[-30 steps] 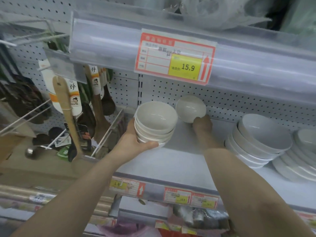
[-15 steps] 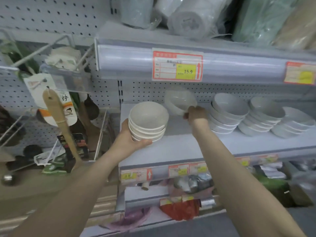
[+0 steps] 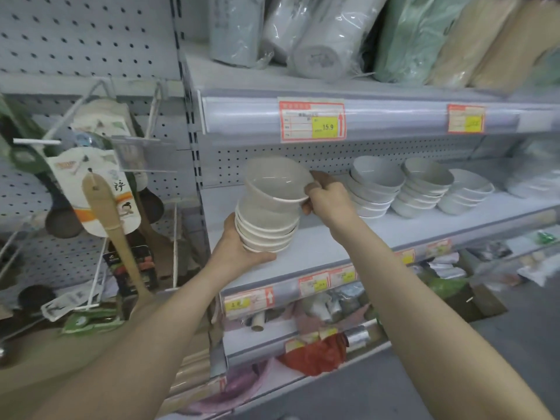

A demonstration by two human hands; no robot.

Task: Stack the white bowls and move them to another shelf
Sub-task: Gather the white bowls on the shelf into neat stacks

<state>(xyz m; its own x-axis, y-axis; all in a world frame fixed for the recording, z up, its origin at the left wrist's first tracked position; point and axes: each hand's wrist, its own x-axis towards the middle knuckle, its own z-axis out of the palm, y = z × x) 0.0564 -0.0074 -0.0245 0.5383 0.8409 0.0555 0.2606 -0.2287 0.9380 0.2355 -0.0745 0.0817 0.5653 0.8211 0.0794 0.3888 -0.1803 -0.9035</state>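
Bowl (image 3: 277,184) and stack (image 3: 266,227) have come together. A second ago the right hand (image 3: 328,197) held that single white bowl back near the pegboard wall, well apart from the pile; now it has carried it over and tilted it onto the top of the stack, with the near rim low and the far rim high. It is touching the pile but not yet seated — it sits skewed, leaning toward the right.

The right hand's grip is closed on the bowl's right rim, thumb over the edge and fingers behind. The left hand (image 3: 239,244) cups the stack from below and the side, its grip wrapped round the lowest bowls, holding the pile just above the front of the shelf (image 3: 333,237).

For the task, this means the stacking step is nearly done for this bowl: I judge it needs only to be levelled and let drop into the nest. More bowls (image 3: 418,189) stand in piles further right on the same shelf, so whether the gathering is finished I cannot tell — and the move to another shelf has not begun.
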